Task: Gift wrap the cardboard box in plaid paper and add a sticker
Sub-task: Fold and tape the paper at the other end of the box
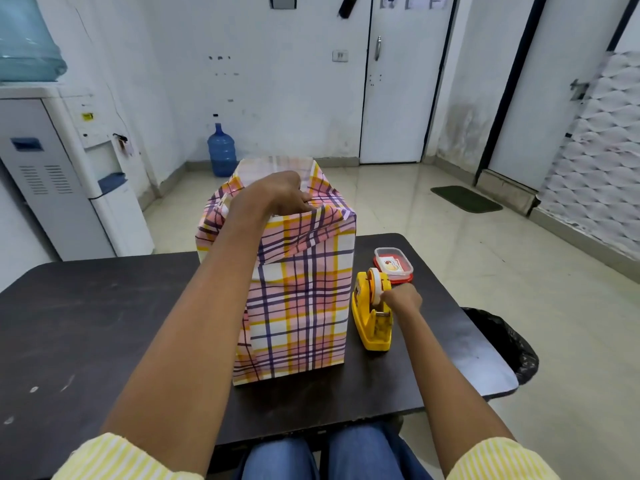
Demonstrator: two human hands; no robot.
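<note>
On the desk (86,323), upright, long axis vertical: plaid paper (301,306) hiding the cardboard box entirely. Atop, left hand (277,195) clutching folded paper. At three o'clock, tape dispenser (372,313); right hand (401,299) against it, fingertips hidden, grip unclear.

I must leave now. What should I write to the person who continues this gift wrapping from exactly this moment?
Left hand holds down the top flap of the pink and yellow plaid paper.
Right hand pinches white tape at the yellow plastic tape dispenser beside the parcel.
Done: paper wrapped round the sides.
To do: tape the top, which is open at the back, then add a sticker from the clear red-rimmed container behind the dispenser.
</note>
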